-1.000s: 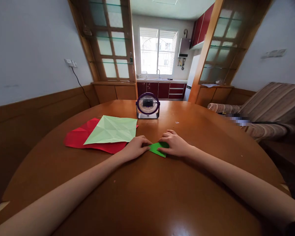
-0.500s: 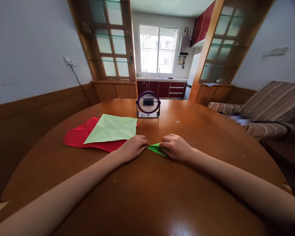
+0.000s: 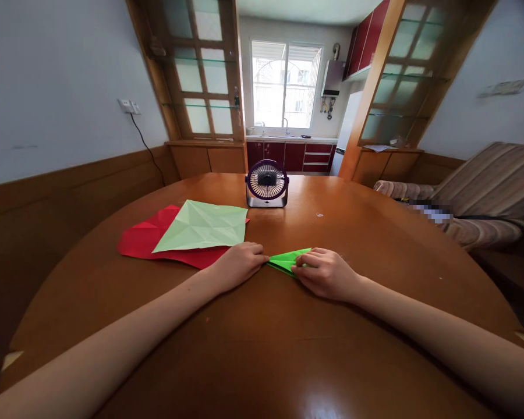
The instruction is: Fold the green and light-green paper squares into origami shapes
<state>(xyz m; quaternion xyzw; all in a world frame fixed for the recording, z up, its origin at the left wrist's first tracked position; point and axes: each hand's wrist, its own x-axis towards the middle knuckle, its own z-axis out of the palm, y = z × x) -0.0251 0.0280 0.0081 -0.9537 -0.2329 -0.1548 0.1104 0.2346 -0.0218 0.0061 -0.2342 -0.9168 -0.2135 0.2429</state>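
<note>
A folded piece of bright green paper point(image 3: 285, 261), narrow and pointed at its left end, lies on the table between my two hands. My left hand point(image 3: 243, 263) pinches its left tip with bent fingers. At the wider right end, my right hand point(image 3: 325, 272) has its fingers curled over the paper and covers part of it. Just beyond my left hand lies a pale green sheet point(image 3: 203, 226) with crease lines, on top of crumpled-edged red paper point(image 3: 146, 240).
A small purple fan point(image 3: 267, 181) stands at the far side of the round wooden table point(image 3: 262, 355). A tiny white scrap point(image 3: 319, 215) lies right of the fan. A striped armchair point(image 3: 489, 186) stands to the right, beyond the table edge.
My right hand has shifted slightly right and nearer to me along the folded green paper, so more of the paper shows. My left hand stays at the tip. The view has turned slightly.
</note>
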